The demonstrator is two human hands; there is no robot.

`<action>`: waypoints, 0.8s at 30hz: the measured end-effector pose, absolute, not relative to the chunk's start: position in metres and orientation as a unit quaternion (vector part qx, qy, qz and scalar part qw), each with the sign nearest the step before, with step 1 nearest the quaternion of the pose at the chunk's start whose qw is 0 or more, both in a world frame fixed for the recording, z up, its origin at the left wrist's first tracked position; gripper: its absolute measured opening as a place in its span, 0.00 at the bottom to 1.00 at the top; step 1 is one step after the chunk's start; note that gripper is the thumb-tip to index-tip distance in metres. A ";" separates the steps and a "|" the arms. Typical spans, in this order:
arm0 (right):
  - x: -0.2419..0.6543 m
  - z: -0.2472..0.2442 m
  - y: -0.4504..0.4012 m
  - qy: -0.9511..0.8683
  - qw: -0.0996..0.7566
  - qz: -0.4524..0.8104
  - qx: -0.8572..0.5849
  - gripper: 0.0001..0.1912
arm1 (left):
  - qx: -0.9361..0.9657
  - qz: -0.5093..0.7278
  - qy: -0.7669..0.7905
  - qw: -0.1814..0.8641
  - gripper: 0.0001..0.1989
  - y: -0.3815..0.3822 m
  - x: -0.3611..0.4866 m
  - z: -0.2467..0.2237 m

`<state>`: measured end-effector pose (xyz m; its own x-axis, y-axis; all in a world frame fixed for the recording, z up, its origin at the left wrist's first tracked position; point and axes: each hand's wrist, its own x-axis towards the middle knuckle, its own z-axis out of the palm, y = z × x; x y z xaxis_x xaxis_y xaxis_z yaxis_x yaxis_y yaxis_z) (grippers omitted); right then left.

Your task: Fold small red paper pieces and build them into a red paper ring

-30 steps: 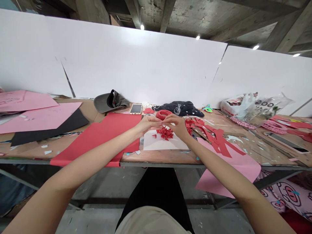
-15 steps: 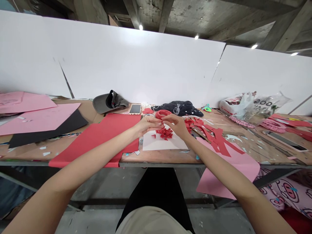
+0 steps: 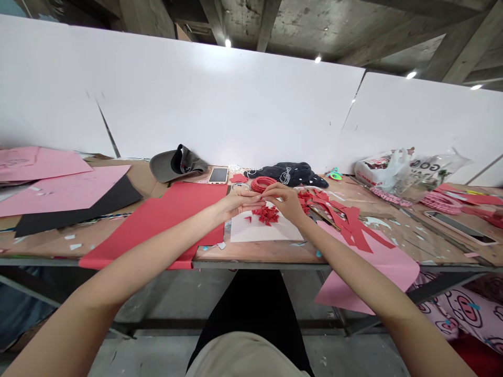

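My left hand (image 3: 239, 203) and my right hand (image 3: 282, 202) meet at the fingertips, just above a heap of small folded red paper triangles (image 3: 266, 214). The heap sits on a white board (image 3: 251, 233), and neither hand touches it. Anything pinched between my fingertips is hidden or too small to make out. Beyond my hands lies a coil of folded red paper pieces (image 3: 263, 184). Long red paper strips (image 3: 351, 225) lie to the right of my right hand, and a red paper sheet (image 3: 157, 228) lies under my left forearm.
The wooden table (image 3: 424, 235) holds pink sheets (image 3: 58, 186), black card (image 3: 74, 209), a grey cap (image 3: 173, 164), a phone (image 3: 218, 175), dark cloth (image 3: 285, 175), and plastic bags (image 3: 408, 173). A white wall (image 3: 220, 94) stands behind it.
My hands stay close together over the red heap, with only slight finger shifts. The view has moved very little.
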<state>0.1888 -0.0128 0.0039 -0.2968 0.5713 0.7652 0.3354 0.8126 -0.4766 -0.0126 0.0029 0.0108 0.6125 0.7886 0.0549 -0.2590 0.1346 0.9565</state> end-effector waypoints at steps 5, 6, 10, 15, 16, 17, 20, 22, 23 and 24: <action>0.187 0.003 -0.013 -0.766 0.533 0.206 -0.296 0.10 | 0.540 0.371 0.259 0.710 0.15 0.003 -0.013 0.011; 0.187 0.003 -0.013 -0.750 0.541 0.233 -0.299 0.12 | 0.536 0.377 0.260 0.709 0.15 0.004 -0.013 0.011; 0.187 0.004 -0.013 -0.715 0.548 0.295 -0.318 0.14 | 0.538 0.383 0.248 0.709 0.15 0.005 -0.013 0.011; 0.185 0.006 -0.017 -0.692 0.549 0.329 -0.334 0.13 | 0.560 0.394 0.247 0.686 0.16 0.000 -0.013 0.013; 0.185 0.007 -0.017 -0.690 0.550 0.327 -0.338 0.13 | 0.561 0.397 0.251 0.681 0.16 -0.001 -0.013 0.013; 0.184 0.007 -0.018 -0.691 0.550 0.322 -0.342 0.12 | 0.562 0.398 0.255 0.679 0.16 -0.002 -0.013 0.014; 0.183 0.007 -0.018 -0.693 0.550 0.303 -0.355 0.11 | 0.557 0.400 0.264 0.678 0.16 -0.004 -0.012 0.014; 0.183 0.006 -0.018 -0.684 0.556 0.307 -0.358 0.10 | 0.555 0.398 0.261 0.682 0.16 -0.003 -0.012 0.013; 0.183 0.006 -0.017 -0.675 0.562 0.318 -0.356 0.10 | 0.553 0.397 0.260 0.684 0.16 -0.002 -0.012 0.013; 0.183 0.005 -0.017 -0.664 0.568 0.335 -0.353 0.11 | 0.552 0.397 0.257 0.686 0.16 -0.001 -0.012 0.012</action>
